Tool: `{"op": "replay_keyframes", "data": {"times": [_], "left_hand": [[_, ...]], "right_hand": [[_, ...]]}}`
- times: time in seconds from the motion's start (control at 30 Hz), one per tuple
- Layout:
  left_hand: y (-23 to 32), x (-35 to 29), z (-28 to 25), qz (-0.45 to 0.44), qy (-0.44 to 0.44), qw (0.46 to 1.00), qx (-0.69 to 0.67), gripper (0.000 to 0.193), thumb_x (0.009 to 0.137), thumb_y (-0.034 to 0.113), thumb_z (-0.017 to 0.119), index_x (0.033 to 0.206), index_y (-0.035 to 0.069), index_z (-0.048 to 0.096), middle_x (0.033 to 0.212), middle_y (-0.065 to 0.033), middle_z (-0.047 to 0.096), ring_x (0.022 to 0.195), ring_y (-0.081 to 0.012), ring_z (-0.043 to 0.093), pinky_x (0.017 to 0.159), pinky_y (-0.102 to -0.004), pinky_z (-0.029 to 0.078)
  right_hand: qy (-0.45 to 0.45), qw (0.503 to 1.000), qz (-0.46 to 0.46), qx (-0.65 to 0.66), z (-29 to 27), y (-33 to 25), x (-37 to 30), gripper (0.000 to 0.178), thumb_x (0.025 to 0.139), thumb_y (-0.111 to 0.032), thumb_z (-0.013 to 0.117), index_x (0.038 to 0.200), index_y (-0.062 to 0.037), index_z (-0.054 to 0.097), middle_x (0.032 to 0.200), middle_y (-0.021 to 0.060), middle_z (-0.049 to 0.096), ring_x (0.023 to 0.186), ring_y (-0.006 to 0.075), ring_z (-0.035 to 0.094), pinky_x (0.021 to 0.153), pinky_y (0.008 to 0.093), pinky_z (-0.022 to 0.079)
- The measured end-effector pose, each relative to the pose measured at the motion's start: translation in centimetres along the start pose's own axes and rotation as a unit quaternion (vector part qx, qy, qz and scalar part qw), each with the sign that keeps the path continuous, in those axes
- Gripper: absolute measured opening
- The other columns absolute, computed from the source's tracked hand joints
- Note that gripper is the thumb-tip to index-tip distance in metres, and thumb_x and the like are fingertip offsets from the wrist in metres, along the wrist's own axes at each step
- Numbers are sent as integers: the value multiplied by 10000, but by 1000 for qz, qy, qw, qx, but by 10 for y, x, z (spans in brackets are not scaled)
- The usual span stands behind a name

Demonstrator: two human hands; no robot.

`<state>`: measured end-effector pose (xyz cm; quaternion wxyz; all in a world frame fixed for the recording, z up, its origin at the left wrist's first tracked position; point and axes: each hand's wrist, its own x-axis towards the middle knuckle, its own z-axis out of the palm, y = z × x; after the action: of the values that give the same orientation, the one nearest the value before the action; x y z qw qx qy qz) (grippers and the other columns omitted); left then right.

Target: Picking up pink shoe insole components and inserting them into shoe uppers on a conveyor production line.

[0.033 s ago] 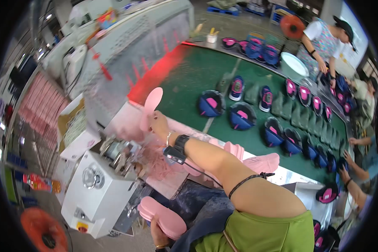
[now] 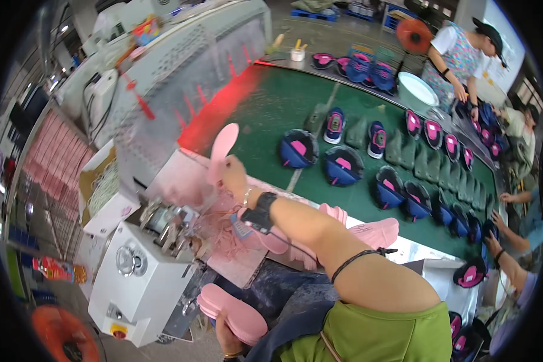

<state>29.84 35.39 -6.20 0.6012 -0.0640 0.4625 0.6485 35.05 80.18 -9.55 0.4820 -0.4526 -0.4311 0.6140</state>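
My right hand reaches forward and grips a pink insole by its lower end. The insole stands tilted above the work board, its other end pointing up and away. Close to my lap, my left hand is wrapped round a stack of pink insoles; part of that hand is hidden under the stack. Pink trimmings lie heaped on the board below my right wrist. More pink insoles lie beyond my right forearm, which partly covers them.
A white machine with a dial and metal head stands at left, beside a carton of pale strands. A green conveyor carries blue-and-pink shoes. Far right, a person handles shoes; other people's hands reach in below.
The insole in my right hand leans slightly more to the right, and my wrist has turned a little. My left hand keeps the stack in place. The view has shifted slightly.
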Motion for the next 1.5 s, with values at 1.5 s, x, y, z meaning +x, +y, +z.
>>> {"op": "replay_keyframes", "data": {"times": [1.5], "left_hand": [[11, 35, 120, -60, 143, 970, 188, 478, 922, 444, 643, 1187, 49, 591, 1100, -100, 643, 1005, -231, 621, 873, -393, 512]], "right_hand": [[269, 838, 2, -476, -295, -35, 229, 371, 859, -57, 562, 1216, 36, 524, 1121, 287, 640, 1052, 446, 638, 907, 489, 528]]}}
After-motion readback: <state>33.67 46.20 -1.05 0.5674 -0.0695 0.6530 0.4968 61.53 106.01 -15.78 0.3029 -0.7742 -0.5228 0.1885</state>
